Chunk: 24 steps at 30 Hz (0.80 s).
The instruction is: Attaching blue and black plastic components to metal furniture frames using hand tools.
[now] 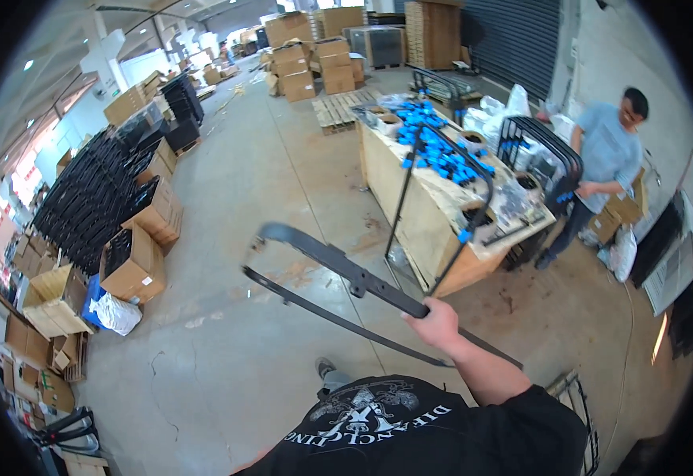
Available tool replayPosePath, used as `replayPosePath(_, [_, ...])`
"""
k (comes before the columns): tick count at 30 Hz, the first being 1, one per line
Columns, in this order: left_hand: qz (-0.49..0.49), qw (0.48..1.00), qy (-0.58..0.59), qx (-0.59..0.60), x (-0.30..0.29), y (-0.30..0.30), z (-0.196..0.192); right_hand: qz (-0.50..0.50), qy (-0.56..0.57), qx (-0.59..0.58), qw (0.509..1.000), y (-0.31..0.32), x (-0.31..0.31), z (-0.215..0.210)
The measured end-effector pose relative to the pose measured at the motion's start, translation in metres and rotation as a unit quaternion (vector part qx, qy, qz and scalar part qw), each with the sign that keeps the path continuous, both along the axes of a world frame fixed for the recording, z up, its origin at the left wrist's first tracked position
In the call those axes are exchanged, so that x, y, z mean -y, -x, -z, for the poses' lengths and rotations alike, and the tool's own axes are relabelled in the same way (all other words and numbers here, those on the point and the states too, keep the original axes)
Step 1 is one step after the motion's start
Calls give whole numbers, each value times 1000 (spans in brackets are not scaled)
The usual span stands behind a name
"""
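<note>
My right hand (435,324) is closed around one bar of a black U-shaped metal frame (337,266), which I hold up in front of my body. The frame's curved end points forward and left, and a thin second rail runs below the gripped bar. Of my left arm only a sliver of skin shows at the lower edge; the left hand is out of the picture. Ahead on the right, another black tube frame (401,197) stands upright against a wooden bench (390,194). A blue clip-like piece (465,236) sits on that frame.
Many small blue parts (439,147) are heaped on the bench. Beyond it a person (612,147) in a light blue shirt handles black tube frames (541,143). Cardboard boxes (132,266) and stacked black frames (84,206) line the left. A pallet (342,109) lies farther ahead.
</note>
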State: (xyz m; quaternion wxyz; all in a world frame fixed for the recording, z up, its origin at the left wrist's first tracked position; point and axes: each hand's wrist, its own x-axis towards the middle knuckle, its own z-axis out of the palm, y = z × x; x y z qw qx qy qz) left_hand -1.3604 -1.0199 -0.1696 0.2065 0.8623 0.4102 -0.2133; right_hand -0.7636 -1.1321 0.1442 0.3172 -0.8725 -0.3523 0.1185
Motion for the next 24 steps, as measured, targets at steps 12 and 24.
replayPosePath(12, [-246, 964, 103, -9, -341, -102, 7, 85, 311, -43, 946, -52, -184, 85])
replayPosePath(24, [-457, 844, 50, 275, -743, -355, -41, 106, 431, -109, 889, -153, -336, 180])
